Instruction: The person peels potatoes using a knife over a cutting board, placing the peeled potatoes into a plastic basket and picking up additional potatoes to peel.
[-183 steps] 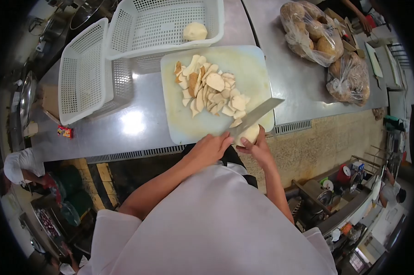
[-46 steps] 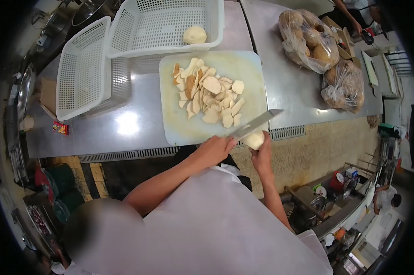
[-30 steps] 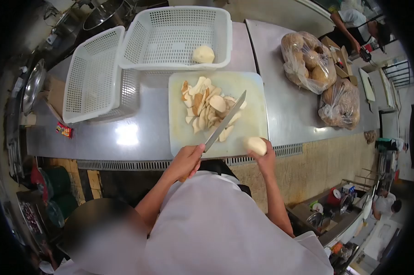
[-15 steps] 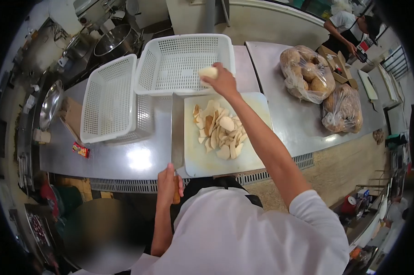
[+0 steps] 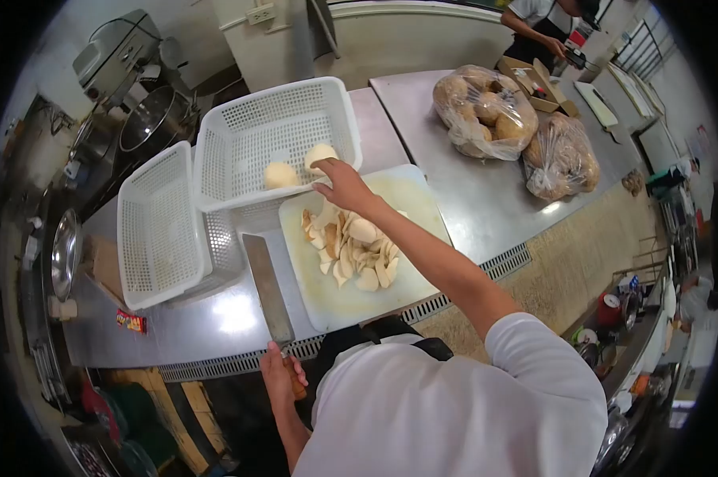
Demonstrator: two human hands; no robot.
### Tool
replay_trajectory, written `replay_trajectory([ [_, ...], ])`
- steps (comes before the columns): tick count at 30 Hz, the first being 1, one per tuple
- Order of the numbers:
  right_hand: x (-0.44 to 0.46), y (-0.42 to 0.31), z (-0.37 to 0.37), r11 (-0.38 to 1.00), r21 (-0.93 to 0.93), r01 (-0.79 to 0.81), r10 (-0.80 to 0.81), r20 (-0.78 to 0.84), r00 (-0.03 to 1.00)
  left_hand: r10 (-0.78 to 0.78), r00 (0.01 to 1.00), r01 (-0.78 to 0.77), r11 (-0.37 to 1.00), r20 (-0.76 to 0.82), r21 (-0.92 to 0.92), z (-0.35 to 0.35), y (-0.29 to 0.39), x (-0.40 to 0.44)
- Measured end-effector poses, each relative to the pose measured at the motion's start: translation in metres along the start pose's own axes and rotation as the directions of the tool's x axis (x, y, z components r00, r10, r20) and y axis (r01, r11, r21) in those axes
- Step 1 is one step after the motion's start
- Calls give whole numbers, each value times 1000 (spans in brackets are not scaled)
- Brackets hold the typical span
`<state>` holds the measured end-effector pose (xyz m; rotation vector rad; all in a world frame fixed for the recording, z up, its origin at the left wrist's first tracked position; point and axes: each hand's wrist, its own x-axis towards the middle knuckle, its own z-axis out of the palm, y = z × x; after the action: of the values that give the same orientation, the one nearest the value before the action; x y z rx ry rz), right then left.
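Note:
My left hand (image 5: 283, 380) grips the wooden handle of a wide-bladed knife (image 5: 268, 290), whose blade points away over the steel table's front edge, left of the cutting board. My right hand (image 5: 341, 184) is over the near rim of the large white basket (image 5: 277, 199), its fingers apart beside a pale peeled piece (image 5: 320, 156). A second peeled piece (image 5: 281, 175) lies to the left in that basket. Below my right forearm, a heap of peelings and offcuts (image 5: 351, 246) sits on the white cutting board (image 5: 407, 191).
An empty white basket (image 5: 162, 230) stands at the left, near a red packet (image 5: 131, 321). Plastic bags of brown roots (image 5: 486, 111) (image 5: 562, 157) and an open cardboard box (image 5: 538, 86) are on the right table. Beyond it, a person (image 5: 538, 28) holds a dark device.
My right hand has carried a peeled piece from the board's near side to the large basket and let it go. My left hand has moved the knife left, off the board. The view has shifted.

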<state>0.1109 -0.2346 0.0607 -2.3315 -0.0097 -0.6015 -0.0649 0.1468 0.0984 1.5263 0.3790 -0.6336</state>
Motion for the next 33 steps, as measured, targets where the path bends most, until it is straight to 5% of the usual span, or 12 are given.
replay_trajectory([
  [5, -57, 28, -63, 999, -32, 42, -51, -369, 928, 40, 996, -43, 998, 78, 40, 2, 6, 14],
  [12, -81, 175, -209, 885, -338, -321, 42, -629, 777, 18, 956, -75, 980, 294, 184, 25, 13, 23],
  [14, -74, 203, -242, 839, -425, -339, -16, -643, 766, 11, 926, -89, 978, 378, 190, 36, 15, 21],
  [20, -78, 268, -296, 691, -591, -417, 159, -439, 884, -179, 752, -178, 872, 635, 456, 117, -1, 26],
  [22, -79, 264, -304, 537, -749, -388, 90, -407, 909, -224, 681, -197, 861, 697, 469, 142, -10, 30],
  [26, -75, 247, -310, 331, -817, -473, 141, -452, 881, -300, 719, -148, 815, 627, 560, 161, -27, 42],
  [28, -75, 260, -308, 188, -850, -492, 295, -429, 854, -298, 801, -54, 827, 519, 559, 154, -32, 48],
  [33, -71, 300, -312, 91, -839, -537, 377, -470, 798, -180, 896, -53, 865, 406, 498, 128, -36, 59],
])
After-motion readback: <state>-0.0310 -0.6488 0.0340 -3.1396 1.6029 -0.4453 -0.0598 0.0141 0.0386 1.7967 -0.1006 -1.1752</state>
